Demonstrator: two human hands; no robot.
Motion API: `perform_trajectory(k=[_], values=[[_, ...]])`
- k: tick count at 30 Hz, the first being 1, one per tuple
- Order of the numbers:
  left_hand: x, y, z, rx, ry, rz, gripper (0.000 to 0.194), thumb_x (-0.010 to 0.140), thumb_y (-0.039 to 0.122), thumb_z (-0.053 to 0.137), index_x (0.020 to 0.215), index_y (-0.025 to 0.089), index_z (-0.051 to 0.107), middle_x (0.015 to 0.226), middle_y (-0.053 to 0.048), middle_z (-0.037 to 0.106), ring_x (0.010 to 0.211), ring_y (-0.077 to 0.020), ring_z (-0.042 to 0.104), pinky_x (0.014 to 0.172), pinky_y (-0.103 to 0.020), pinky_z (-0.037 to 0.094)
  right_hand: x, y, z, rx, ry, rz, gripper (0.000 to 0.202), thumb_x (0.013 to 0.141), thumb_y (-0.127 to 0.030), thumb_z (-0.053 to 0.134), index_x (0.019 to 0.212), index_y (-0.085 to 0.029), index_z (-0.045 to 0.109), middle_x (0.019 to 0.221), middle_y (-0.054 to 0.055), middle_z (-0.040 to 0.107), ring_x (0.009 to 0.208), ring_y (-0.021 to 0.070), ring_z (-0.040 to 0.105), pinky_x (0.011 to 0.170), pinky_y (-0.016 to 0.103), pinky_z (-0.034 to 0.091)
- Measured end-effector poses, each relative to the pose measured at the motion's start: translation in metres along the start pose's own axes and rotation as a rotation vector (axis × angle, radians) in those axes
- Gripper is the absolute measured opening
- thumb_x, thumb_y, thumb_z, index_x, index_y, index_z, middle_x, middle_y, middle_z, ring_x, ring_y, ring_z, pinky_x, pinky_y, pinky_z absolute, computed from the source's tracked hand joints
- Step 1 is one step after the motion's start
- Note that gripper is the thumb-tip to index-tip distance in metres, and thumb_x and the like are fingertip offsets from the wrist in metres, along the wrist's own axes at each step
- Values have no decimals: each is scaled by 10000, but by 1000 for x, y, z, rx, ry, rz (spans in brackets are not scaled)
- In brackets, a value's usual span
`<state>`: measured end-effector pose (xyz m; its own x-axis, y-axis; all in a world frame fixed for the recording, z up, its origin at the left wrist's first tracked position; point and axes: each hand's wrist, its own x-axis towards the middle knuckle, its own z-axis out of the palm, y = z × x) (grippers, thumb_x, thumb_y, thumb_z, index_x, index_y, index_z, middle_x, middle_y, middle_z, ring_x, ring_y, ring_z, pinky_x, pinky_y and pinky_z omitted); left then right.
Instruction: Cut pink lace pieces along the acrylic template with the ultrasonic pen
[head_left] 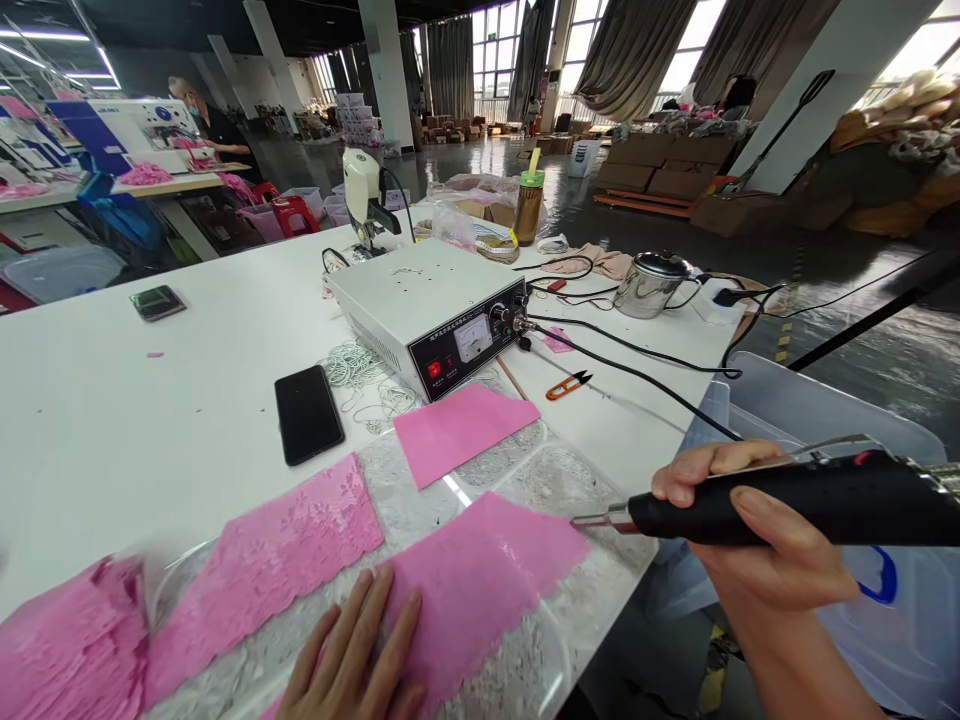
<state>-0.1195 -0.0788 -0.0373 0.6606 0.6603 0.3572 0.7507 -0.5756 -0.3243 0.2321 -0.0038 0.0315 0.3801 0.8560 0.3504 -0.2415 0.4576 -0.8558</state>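
Observation:
My left hand (360, 650) lies flat, fingers spread, on the lower left part of a pink lace fabric piece (480, 580). My right hand (757, 530) is wrapped round a black corded handpiece (825, 495) with a thin metal tip. That tip meets or hovers just at the fabric's right corner; contact cannot be made out. Under the fabric is a grey marbled sheet (577, 480). A second flat pink piece (465, 430) lies behind it. To the left are a pink lace strip (292, 540) and a heap of pink lace pieces (82, 640).
A control box (427, 285) with a dial stands mid-table, with black cables on its right. Nearby are orange thread snips (568, 386), a black phone (307, 414), tangled thread (352, 365), a glass jug (652, 285) and a bottle (529, 207). Plastic bins (847, 400) stand right of the table.

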Motion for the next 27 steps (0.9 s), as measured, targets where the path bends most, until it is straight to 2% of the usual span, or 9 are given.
perform_trajectory(k=[5, 9, 14, 23, 27], values=[[2, 2, -3, -11, -1, -5, 502, 980, 379, 434, 1437, 172, 455, 1410, -145, 530, 1246, -292, 546, 1033, -391, 374, 0, 1, 10, -8, 28, -9, 142, 645, -381, 716, 714, -268, 665, 606, 15, 581, 455, 175, 496, 429, 363, 467], [5, 5, -2, -43, 81, -52, 456, 994, 350, 403, 1405, 173, 493, 1366, -135, 568, 1232, -273, 554, 1083, -375, 323, 0, 6, 18, 64, -48, -16, 146, 673, -349, 720, 741, -236, 658, 618, 1, 581, 477, 152, 525, 469, 329, 492], [9, 6, 0, -56, 108, -56, 412, 985, 328, 417, 1342, 172, 552, 1345, -133, 583, 1219, -272, 559, 1102, -374, 300, -2, 11, 19, 74, -72, -8, 156, 690, -330, 729, 771, -221, 654, 658, 16, 601, 511, 159, 551, 493, 337, 502], [5, 2, -6, -17, -3, -17, 453, 957, 344, 472, 1375, 176, 526, 1405, -138, 536, 1249, -285, 545, 1052, -378, 363, -1, 12, 22, 48, -79, -15, 153, 696, -346, 727, 784, -238, 665, 659, 17, 621, 504, 165, 551, 481, 344, 508], [4, 2, -6, -13, -4, -10, 472, 950, 343, 485, 1387, 168, 513, 1414, -146, 527, 1256, -290, 541, 1042, -380, 372, -2, 13, 22, 45, -84, -11, 165, 689, -353, 739, 759, -232, 653, 645, 18, 618, 498, 162, 539, 476, 343, 505]])
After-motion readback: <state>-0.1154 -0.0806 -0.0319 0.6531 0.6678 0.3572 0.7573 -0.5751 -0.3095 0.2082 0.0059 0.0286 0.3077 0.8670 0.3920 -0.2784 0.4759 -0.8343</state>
